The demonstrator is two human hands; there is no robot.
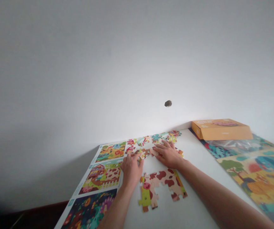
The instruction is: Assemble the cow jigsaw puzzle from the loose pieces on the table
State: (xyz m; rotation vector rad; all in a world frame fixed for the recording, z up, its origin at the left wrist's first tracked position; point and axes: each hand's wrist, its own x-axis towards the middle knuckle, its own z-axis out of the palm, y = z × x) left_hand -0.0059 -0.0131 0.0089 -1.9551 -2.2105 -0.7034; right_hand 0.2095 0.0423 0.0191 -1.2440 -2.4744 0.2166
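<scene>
On the white table [170,218], pushed up against the wall [56,79], both my hands are down on a scatter of jigsaw pieces [153,139].

Left hand [131,169]: palm down, fingers close together and lightly curled, tips on the pieces at the near side of the scatter. Can't tell if it has hold of one; no clear pinch showing.

Right hand [167,155]: palm down, fingers nearly flat and a little spread, pointing left, lying across the pieces. Same here, can't tell if anything's gripped.

Pieces run in a loose band from near the far table edge down to my hands. Colours are red, teal, yellow and tan. Which ones are joined is too small to tell.

Just below my hands, a joined block of cow-print pieces [163,187] lies flat: brown patches on cream, pink snout, yellow-green patch at lower left.

Left of the pieces, a long printed sheet [108,152] runs along the table, showing three pictures, the middle one with a red barn and a cow. My left hand is just beside its edge.

Far right corner: orange box [221,129] lying flat, with a clear plastic bag [237,145] beside it. Below those, a big printed puzzle picture [253,178] lies at the table's right side. Small dark knob [168,103] on the wall.
</scene>
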